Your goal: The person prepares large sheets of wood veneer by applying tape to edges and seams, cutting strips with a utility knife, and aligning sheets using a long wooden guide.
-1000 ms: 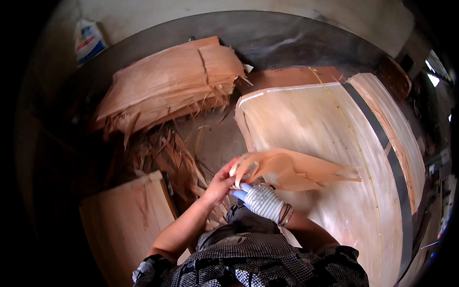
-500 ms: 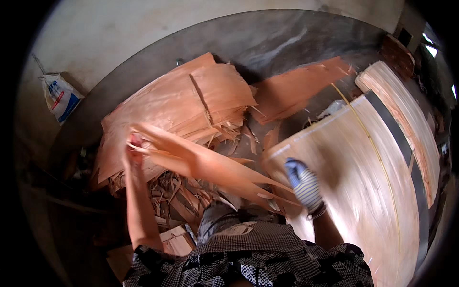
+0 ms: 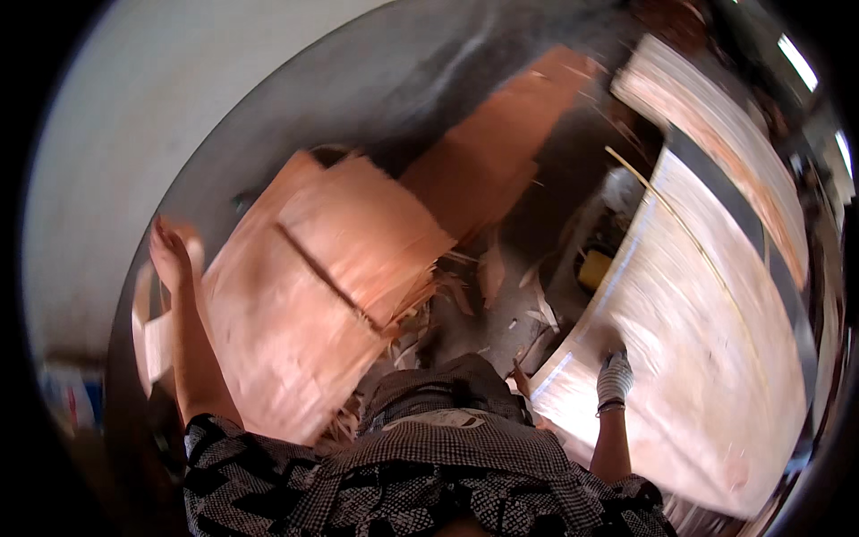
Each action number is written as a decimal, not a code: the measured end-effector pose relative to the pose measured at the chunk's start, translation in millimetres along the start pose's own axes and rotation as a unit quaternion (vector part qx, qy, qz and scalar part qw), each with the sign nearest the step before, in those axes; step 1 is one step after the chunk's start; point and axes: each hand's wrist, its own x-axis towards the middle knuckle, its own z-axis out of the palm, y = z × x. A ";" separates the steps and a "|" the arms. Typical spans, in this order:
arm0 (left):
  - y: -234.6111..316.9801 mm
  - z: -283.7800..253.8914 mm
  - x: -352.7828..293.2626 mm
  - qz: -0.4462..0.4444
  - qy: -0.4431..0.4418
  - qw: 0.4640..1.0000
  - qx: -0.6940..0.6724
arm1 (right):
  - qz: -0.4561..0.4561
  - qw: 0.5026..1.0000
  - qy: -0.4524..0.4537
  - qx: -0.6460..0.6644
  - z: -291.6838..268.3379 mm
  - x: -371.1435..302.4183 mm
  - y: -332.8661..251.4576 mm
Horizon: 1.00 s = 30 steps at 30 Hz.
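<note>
At the far left, my bare left hand is raised, its fingers closed and blurred on a thin veneer strip. The strip curves down beside my forearm and is partly hidden by it. To the right, my right hand, in a striped glove, is over the near part of a pale sheet stack. Its fingers are small and blurred, so I cannot tell whether they grip anything. Between my hands lies a pile of reddish veneer sheets with ragged edges and a dark slit across the top.
A separate reddish sheet lies on the dark floor farther off. Along the pale stack runs a thin yellow stick. A dark strip separates it from another stack. Veneer scraps and a yellow object are near the stack's edge.
My view has turned. My left hand has swung out left with the veneer strip, which no longer stretches across toward my right hand. My right hand now appears farther over the pale stack.
</note>
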 end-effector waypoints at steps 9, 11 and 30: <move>236.0 218.4 46.7 0.037 -0.513 0.855 0.067 | 0.157 0.984 -0.082 0.033 -32.9 6.5 -32.3; 225.2 289.9 40.4 0.254 -0.405 0.872 -0.103 | 0.114 0.990 -0.043 0.073 -28.7 23.6 -52.8; 986.6 252.9 9.3 0.607 -0.508 0.556 -0.254 | 0.557 0.786 0.264 0.048 -59.7 126.1 -101.9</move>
